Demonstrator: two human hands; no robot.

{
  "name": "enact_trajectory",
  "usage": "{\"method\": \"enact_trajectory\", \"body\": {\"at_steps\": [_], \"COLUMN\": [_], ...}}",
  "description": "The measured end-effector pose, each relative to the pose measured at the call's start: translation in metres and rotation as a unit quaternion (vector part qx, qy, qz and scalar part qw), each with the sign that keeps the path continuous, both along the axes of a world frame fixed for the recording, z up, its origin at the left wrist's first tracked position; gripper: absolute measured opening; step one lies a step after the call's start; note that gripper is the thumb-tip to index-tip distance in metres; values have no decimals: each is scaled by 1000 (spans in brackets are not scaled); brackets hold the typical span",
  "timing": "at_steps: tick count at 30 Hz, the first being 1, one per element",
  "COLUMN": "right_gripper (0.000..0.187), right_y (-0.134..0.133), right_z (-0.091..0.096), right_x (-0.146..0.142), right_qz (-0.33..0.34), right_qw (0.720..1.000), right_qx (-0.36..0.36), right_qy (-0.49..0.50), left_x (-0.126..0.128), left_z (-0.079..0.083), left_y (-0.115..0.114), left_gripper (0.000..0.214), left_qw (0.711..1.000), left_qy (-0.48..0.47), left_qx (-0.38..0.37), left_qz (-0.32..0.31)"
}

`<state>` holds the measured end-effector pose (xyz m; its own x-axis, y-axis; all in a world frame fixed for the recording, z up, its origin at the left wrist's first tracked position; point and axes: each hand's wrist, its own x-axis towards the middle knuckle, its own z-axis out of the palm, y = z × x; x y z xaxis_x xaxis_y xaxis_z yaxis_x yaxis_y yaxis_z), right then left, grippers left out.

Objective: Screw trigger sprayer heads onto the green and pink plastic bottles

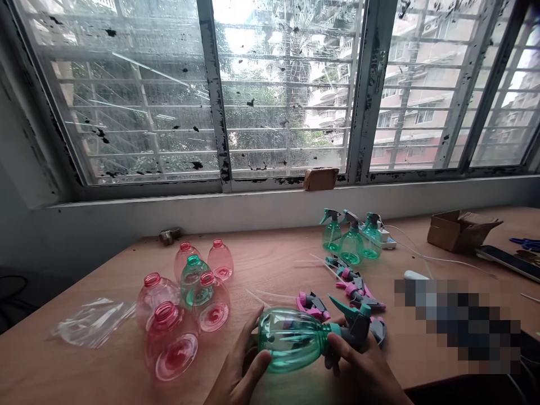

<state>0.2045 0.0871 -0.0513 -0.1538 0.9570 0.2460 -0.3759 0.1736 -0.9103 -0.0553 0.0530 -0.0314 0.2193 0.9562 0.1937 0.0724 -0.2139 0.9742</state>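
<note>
A clear green spray bottle (291, 340) lies on its side between my two hands, its spray head (356, 326) pointing right. My left hand (242, 365) wraps round the bottle's base end. At the neck, my right hand (358, 363) grips the green collar and grey spray head with thumb and fingers. Just behind the bottle, a pink and grey spray head (312, 304) rests on the table with its thin tube to the left. More loose spray heads (352, 281) lie behind it, some partly hidden by my right hand and the bottle.
Pink bottles (171, 349) and one green bottle (193, 275) without heads stand at left, beside a clear plastic bag (95, 323). Three green bottles with spray heads (351, 242) stand at the back. A cardboard box (459, 230) and white cable (447, 261) are at right; a blurred patch covers something nearer.
</note>
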Motion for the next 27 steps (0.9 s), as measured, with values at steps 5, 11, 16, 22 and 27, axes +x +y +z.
{"method": "enact_trajectory", "body": {"at_steps": [5,11,16,22,27], "right_gripper": [41,42,40,38,40], "right_y": [-1,-1,1,1,-1], "right_z": [3,2,-1,0,0], "right_x": [0,-1,0,1,1], "right_qz": [-10,-19,-8,1,8], "right_qw": [1000,1000,1000,1000,1000], "right_qx": [6,0,14,20,11], "right_qy": [-16,-12,-23,-18,-12], "left_x": [3,5,2,4,6], "left_z": [-2,6,4,-8,-1], "left_y": [-10,-13,-3,0,-10], "left_gripper": [80,97,92,90,92], "left_qw": [998,995,996,1000,1000], "left_qy": [12,69,77,-4,5], "left_qx": [55,70,37,5,19], "left_qz": [0,-9,29,21,-10]}}
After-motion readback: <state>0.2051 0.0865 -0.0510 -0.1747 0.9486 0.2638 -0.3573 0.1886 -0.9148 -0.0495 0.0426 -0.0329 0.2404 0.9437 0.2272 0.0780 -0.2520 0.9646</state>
